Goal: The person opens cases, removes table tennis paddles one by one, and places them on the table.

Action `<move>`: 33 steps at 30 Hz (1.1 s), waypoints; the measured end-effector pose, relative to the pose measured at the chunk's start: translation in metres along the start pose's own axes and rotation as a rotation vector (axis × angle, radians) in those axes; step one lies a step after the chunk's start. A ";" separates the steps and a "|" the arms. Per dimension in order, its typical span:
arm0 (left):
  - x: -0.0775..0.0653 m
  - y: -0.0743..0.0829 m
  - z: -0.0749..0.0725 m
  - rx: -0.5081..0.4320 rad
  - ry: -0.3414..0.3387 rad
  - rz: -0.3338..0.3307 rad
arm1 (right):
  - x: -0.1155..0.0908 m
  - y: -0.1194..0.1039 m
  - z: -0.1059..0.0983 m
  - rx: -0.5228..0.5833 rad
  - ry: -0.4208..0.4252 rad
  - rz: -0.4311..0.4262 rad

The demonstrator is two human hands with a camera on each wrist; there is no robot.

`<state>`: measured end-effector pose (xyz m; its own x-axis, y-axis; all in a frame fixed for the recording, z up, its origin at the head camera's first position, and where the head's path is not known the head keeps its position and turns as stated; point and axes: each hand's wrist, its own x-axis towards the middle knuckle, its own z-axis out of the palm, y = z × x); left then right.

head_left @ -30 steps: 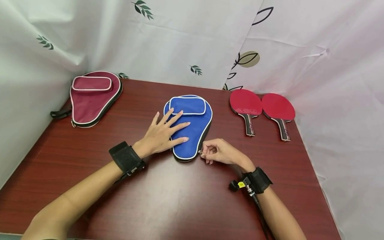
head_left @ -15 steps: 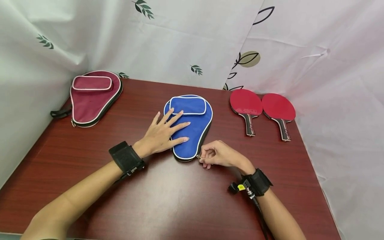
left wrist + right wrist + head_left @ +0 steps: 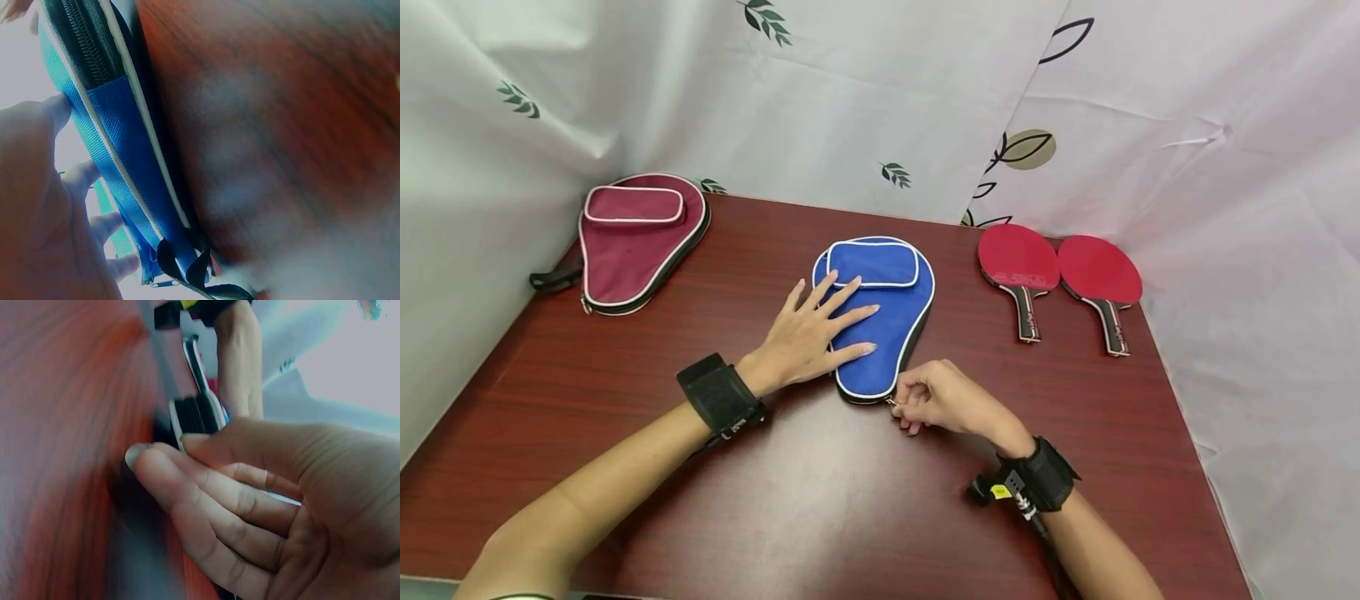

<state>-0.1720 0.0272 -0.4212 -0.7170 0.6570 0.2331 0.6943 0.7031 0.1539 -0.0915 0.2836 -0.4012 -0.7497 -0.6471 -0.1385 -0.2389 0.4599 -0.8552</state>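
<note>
A blue table tennis paddle case with white piping lies flat just right of the middle of the head view, its rounded end toward the top and its narrow end toward the bottom. A small blue zip pocket sits on its upper part. The person's left hand rests on the case from the left, fingers spread apart and nearly straight, the tip of one reaching the pocket. The right hand, at the lower right corner of the narrow end, has thumb and forefinger pinched together on a small metal zipper pull, the other fingers curled in; in the right wrist view the pull is hidden by the fingers. The left wrist view shows the case's side, with a black zipper ending at plain blue fabric. Each wrist wears a black band. At the upper left of the head view lies a maroon paddle case with a black strap. At the right, two red paddles lie side by side, dark handles toward the bottom. All rest on a reddish-brown wooden table, before a white leaf-print curtain.
</note>
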 end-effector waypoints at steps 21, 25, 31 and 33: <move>0.002 0.002 0.007 0.038 0.084 0.024 | 0.009 -0.024 0.061 -0.249 0.390 -0.023; 0.006 0.004 0.009 0.048 0.108 0.044 | 0.014 -0.024 0.071 -0.286 0.484 -0.030; 0.011 0.003 0.009 0.082 0.127 0.075 | 0.026 -0.028 0.083 -0.326 0.568 -0.051; 0.011 0.002 0.007 0.075 0.116 0.070 | 0.031 -0.029 0.086 -0.368 0.585 -0.064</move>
<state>-0.1790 0.0381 -0.4248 -0.6517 0.6725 0.3509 0.7328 0.6776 0.0624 -0.0547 0.1985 -0.4237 -0.9120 -0.2930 0.2869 -0.4099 0.6749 -0.6136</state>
